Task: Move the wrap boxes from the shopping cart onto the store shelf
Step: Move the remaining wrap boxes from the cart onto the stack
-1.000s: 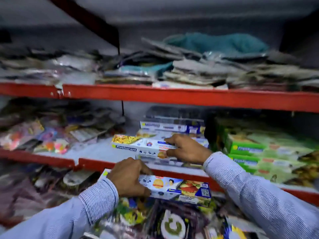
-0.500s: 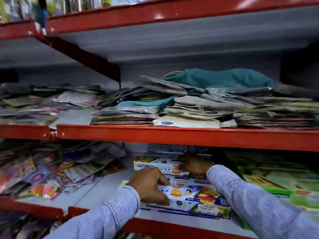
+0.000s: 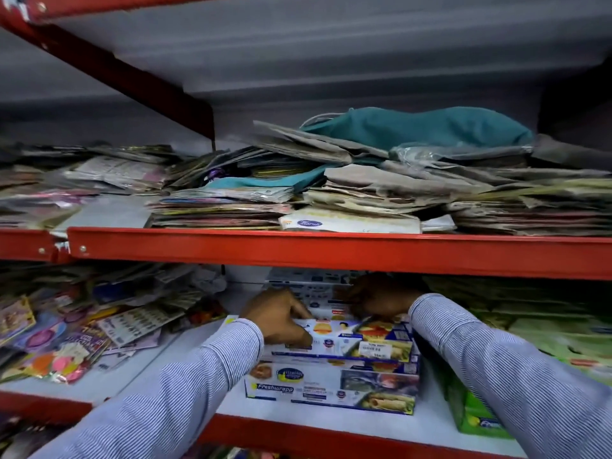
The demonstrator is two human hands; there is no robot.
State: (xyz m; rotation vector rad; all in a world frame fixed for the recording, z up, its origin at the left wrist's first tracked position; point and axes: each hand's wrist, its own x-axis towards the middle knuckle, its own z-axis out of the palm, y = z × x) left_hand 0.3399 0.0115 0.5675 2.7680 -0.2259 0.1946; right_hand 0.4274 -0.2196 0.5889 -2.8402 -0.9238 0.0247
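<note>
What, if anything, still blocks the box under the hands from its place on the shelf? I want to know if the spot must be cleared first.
Nothing visible does. The top wrap box already lies on the stack of wrap boxes, with the left hand and right hand on it. Green boxes sit alongside, to the right.

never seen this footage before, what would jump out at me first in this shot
Most eye-catching are the two striped sleeves reaching into the lower shelf, where the left hand and right hand press on a stack of blue and white wrap boxes. Next comes the bright red shelf edge crossing the middle, and above it a messy heap of flat packets topped by a teal cloth bag. Green boxes sit right of the stack.
</note>
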